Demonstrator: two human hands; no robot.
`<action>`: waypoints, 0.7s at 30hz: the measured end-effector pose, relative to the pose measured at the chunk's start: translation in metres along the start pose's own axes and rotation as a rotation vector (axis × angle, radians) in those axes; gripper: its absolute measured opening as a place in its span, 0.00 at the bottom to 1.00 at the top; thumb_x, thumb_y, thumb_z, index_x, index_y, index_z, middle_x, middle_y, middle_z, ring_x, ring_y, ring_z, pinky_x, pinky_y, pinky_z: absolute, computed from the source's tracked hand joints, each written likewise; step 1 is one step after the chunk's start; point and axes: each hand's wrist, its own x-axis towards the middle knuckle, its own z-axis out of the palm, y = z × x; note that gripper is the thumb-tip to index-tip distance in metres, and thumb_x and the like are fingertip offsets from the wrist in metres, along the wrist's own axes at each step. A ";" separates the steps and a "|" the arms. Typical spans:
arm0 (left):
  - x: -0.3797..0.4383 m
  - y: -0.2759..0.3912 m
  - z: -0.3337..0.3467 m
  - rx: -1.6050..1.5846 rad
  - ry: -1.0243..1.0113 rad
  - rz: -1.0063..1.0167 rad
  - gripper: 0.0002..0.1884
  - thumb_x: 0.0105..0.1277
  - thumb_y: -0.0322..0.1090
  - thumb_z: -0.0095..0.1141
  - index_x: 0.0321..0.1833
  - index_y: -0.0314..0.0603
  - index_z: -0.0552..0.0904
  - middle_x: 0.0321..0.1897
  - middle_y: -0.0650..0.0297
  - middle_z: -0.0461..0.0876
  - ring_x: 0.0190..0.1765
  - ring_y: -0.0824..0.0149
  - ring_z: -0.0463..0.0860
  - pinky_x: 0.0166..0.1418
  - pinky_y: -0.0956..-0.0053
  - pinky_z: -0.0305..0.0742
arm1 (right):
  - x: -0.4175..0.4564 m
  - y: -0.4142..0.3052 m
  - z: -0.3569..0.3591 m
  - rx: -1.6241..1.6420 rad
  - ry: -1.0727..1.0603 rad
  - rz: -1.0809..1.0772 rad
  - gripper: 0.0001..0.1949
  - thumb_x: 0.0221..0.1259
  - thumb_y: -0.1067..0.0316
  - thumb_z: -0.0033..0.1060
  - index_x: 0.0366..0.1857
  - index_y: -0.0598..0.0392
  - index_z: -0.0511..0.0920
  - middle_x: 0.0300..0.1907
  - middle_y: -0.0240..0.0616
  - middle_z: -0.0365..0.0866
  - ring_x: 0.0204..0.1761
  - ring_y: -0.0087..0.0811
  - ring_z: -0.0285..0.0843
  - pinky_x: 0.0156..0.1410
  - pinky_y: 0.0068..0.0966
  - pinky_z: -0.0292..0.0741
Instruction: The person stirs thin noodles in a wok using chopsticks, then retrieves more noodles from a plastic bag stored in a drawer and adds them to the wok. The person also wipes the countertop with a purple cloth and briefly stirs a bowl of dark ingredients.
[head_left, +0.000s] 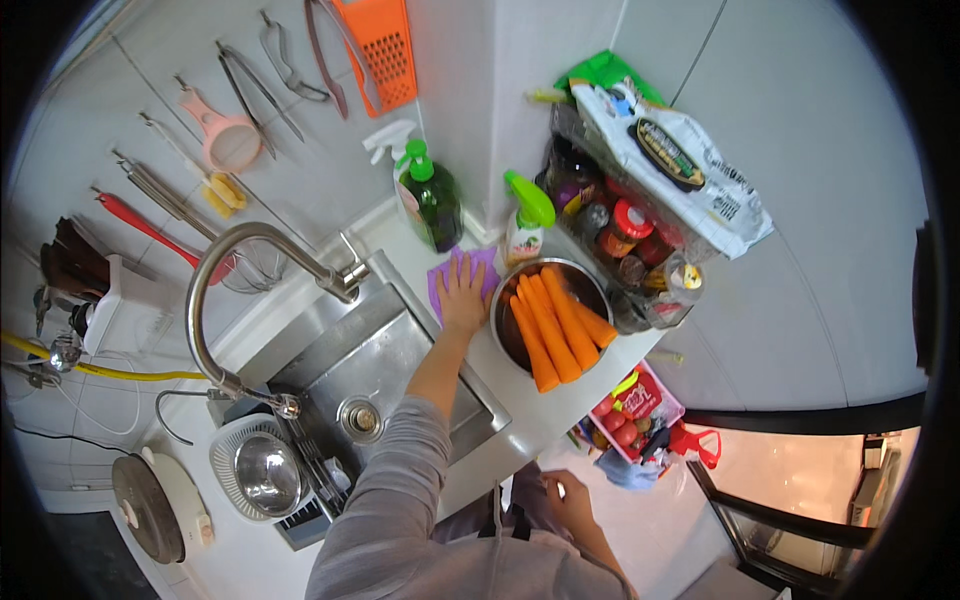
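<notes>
My left hand (463, 300) lies flat, fingers spread, on a purple cloth (486, 262) on the white countertop (510, 420), between the sink and a metal bowl. In the metal bowl (506, 341) beside it lean several peeled carrots (555, 322), their ends past the rim. Behind the cloth stand a green pump bottle (431, 202) and a spray bottle with a green head (525, 225). My right hand (570, 499) hangs by my body below the counter edge, fingers curled, and nothing shows in it.
A stainless steel sink (360, 375) with a curved faucet (199, 300) lies left of my forearm. A drying basket (225, 465) holds a metal bowl. Jars and a white packet (675, 157) crowd the back corner. Utensils hang on the wall. A pink crate (671, 390) of produce stands below the counter.
</notes>
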 end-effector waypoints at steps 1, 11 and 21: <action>0.000 -0.006 0.005 -0.007 0.021 0.001 0.31 0.71 0.51 0.49 0.76 0.54 0.67 0.79 0.60 0.58 0.81 0.55 0.53 0.80 0.44 0.44 | 0.008 -0.003 0.002 -0.027 -0.017 -0.019 0.08 0.66 0.73 0.56 0.43 0.60 0.84 0.40 0.46 0.87 0.43 0.41 0.87 0.49 0.31 0.81; -0.058 -0.069 -0.035 -1.272 -0.089 -0.467 0.17 0.77 0.35 0.43 0.62 0.37 0.76 0.66 0.56 0.76 0.67 0.59 0.73 0.72 0.57 0.66 | 0.060 -0.037 -0.016 0.232 -0.075 -0.217 0.12 0.69 0.75 0.55 0.54 0.59 0.78 0.46 0.45 0.85 0.48 0.38 0.86 0.53 0.28 0.80; -0.211 0.040 -0.192 -1.156 -0.064 -0.401 0.28 0.79 0.49 0.43 0.77 0.46 0.62 0.72 0.61 0.69 0.75 0.61 0.65 0.78 0.64 0.58 | 0.095 -0.141 0.037 0.194 -0.103 -0.755 0.25 0.63 0.71 0.56 0.66 0.57 0.72 0.76 0.52 0.57 0.78 0.50 0.52 0.80 0.40 0.53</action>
